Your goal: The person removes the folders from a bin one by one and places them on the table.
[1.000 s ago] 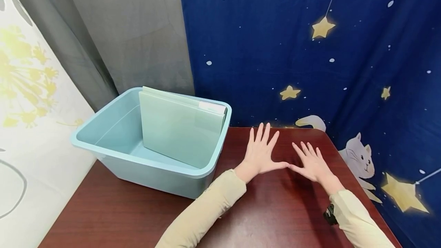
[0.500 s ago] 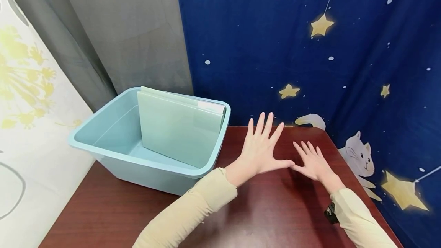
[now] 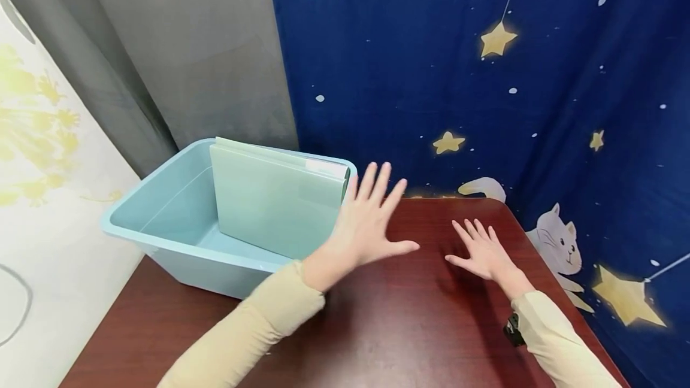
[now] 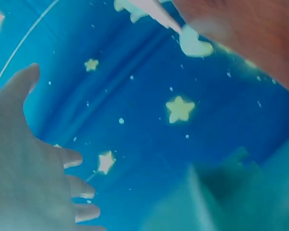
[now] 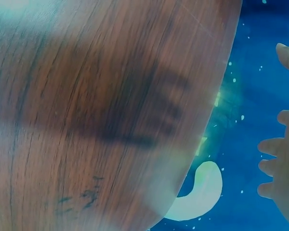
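Note:
My left hand (image 3: 362, 229) is raised with its fingers spread, and it overlaps the right side of a light blue plastic tub (image 3: 178, 248) in the head view. Nothing is in that hand. Inside the tub a pale green file folder (image 3: 275, 202) stands on edge, leaning toward the right end, with a white label strip (image 3: 326, 167) along its top. My right hand (image 3: 483, 254) hovers over the right part of the table, fingers straight and apart, holding nothing. In the right wrist view its fingers (image 5: 272, 147) show at the right edge, and its shadow falls on the wood.
A dark red-brown wooden table (image 3: 399, 328) carries the tub on its left side. Behind hang a grey curtain (image 3: 199, 47) and a navy curtain (image 3: 388, 64) with stars and a cat print. A pale curtain (image 3: 48, 244) with yellow flowers hangs at the left.
My left hand has moved left, away from the right hand, and now overlaps the tub's right side. The two thumbs, close together before, are apart. The right hand has hardly moved.

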A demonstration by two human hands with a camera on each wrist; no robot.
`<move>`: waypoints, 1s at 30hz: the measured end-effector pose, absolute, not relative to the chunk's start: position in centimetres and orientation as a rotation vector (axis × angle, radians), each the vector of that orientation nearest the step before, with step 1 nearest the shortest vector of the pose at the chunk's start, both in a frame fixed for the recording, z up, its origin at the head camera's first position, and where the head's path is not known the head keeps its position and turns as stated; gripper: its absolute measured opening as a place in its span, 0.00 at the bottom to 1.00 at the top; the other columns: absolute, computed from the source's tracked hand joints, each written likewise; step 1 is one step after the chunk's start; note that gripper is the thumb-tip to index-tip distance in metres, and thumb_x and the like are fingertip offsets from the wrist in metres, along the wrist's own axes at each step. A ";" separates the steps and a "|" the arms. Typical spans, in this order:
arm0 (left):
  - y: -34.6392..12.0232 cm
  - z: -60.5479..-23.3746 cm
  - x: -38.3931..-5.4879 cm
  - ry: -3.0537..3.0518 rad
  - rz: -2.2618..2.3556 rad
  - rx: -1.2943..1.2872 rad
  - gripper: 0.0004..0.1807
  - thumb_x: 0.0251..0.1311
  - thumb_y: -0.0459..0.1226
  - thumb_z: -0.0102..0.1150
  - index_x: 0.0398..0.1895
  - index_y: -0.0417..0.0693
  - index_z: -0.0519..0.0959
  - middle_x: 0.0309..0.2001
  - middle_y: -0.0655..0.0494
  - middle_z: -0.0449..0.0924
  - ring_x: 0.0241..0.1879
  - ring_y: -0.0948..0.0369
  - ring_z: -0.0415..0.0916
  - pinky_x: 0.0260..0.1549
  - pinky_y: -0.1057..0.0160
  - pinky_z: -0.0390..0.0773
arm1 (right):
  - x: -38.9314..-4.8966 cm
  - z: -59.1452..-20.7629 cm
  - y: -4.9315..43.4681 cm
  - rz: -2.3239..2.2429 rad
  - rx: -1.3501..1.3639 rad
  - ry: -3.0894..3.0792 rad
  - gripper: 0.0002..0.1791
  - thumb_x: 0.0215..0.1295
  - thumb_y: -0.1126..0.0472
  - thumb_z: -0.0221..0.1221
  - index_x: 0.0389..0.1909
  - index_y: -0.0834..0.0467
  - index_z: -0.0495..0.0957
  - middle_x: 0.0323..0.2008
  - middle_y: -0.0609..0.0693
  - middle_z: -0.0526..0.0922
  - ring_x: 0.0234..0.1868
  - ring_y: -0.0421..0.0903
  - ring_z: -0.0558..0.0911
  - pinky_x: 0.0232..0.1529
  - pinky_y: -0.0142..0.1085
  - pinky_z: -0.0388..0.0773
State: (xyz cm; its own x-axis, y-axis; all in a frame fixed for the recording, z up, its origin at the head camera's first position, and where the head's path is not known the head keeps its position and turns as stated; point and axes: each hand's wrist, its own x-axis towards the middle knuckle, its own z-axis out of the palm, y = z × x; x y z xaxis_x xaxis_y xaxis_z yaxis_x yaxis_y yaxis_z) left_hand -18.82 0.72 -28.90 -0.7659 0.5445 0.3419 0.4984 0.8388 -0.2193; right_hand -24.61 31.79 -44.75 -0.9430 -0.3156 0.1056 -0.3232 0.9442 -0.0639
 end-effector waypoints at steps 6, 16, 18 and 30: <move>-4.2 -27.5 -18.9 -2.675 0.109 -0.738 0.54 0.45 0.74 0.38 0.71 0.52 0.48 0.71 0.44 0.39 0.70 0.46 0.32 0.64 0.44 0.41 | -25.0 -44.6 32.0 0.098 0.506 -2.997 0.48 0.54 0.33 0.52 0.68 0.60 0.54 0.64 0.69 0.56 0.66 0.67 0.51 0.62 0.62 0.42; -10.4 -26.9 -20.2 -2.763 -0.030 -0.636 0.53 0.46 0.71 0.44 0.71 0.49 0.50 0.71 0.41 0.37 0.69 0.44 0.33 0.62 0.40 0.43 | -25.1 -44.6 31.8 0.099 0.514 -3.006 0.48 0.54 0.33 0.51 0.68 0.60 0.53 0.64 0.69 0.56 0.66 0.67 0.50 0.62 0.62 0.42; -11.7 -26.7 -20.5 -2.777 -0.045 -0.604 0.53 0.46 0.70 0.45 0.70 0.48 0.51 0.71 0.40 0.37 0.69 0.43 0.33 0.62 0.40 0.43 | -25.2 -44.5 31.6 0.097 0.514 -3.000 0.48 0.54 0.33 0.51 0.68 0.60 0.54 0.65 0.69 0.56 0.66 0.67 0.50 0.62 0.61 0.42; -21.4 -25.7 -22.1 -2.841 -0.071 -0.309 0.55 0.49 0.70 0.41 0.70 0.40 0.48 0.68 0.30 0.36 0.65 0.34 0.36 0.58 0.35 0.43 | -25.3 -44.3 31.4 0.094 0.514 -3.007 0.48 0.55 0.33 0.51 0.68 0.59 0.53 0.65 0.68 0.55 0.66 0.67 0.50 0.62 0.61 0.41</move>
